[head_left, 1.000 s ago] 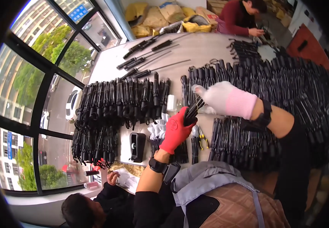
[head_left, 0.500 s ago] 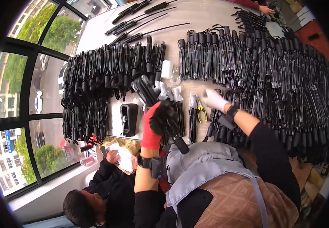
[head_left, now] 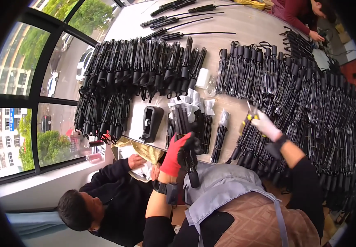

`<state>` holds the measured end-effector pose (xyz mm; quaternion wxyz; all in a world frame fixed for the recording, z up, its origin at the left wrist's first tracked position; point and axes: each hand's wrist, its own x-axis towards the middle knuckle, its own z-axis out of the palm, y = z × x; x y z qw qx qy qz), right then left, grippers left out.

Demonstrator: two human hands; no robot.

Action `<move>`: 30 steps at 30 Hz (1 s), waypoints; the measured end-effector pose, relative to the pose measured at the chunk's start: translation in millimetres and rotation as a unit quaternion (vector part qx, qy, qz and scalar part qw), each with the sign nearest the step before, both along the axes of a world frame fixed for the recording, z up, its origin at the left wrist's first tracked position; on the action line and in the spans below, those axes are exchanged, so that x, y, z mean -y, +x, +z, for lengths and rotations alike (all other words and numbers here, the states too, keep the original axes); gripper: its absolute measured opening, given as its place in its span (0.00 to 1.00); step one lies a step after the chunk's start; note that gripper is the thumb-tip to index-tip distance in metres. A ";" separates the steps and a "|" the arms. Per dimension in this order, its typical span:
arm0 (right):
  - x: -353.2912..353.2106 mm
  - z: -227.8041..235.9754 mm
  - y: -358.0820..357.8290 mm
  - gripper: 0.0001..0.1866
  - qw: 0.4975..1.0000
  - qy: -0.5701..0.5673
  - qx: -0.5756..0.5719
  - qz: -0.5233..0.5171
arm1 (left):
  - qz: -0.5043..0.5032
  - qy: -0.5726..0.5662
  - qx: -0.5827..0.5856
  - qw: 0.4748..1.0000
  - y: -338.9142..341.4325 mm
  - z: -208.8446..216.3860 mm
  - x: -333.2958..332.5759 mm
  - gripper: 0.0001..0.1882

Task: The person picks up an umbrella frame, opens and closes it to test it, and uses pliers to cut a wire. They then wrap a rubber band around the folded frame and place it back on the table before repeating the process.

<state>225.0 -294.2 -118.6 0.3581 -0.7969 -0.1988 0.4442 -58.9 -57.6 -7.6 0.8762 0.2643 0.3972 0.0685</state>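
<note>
Plainly, the left hand grips umbrella frames jutting above and below, the right hand pliers.

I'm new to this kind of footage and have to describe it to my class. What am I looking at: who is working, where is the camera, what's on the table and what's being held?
There is no machine: a person works with two gloved hands, seen through a wide fisheye camera worn on their head, so straight edges bend. The left hand in a red glove holds a dark bundle of slim black rods. The right hand in a whitish glove grips pliers with yellow-and-black handles. On the pale, smooth table lie rows of what look like black folded umbrella frames, a black tape dispenser and a small white block. A co-worker in black sleeves sits at lower left.
</note>
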 end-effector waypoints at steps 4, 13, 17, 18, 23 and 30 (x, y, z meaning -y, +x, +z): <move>12.4 166.1 -34.1 0.12 0.984 -0.084 -0.158 0.015 | -0.088 0.023 0.038 0.995 12.8 22.0 20.4 0.14; 62.4 156.0 -119.1 0.08 0.978 0.068 -0.135 0.146 | -0.206 0.041 0.090 0.973 37.8 52.6 40.2 0.21; 61.8 176.5 -94.6 0.12 0.971 -0.080 -0.182 0.133 | -0.253 0.088 0.085 0.960 43.6 61.8 52.2 0.22; 54.5 181.4 -84.7 0.12 0.981 -0.056 -0.035 0.184 | -0.255 0.087 0.084 0.959 44.8 63.9 56.5 0.22; 7.4 230.8 -34.6 0.12 0.823 -0.041 0.495 0.276 | -0.281 0.177 0.045 0.942 41.0 73.3 71.8 0.22; -6.5 233.5 -32.2 0.13 0.728 -0.147 0.571 0.349 | -0.291 0.201 0.019 0.935 38.6 67.4 76.5 0.21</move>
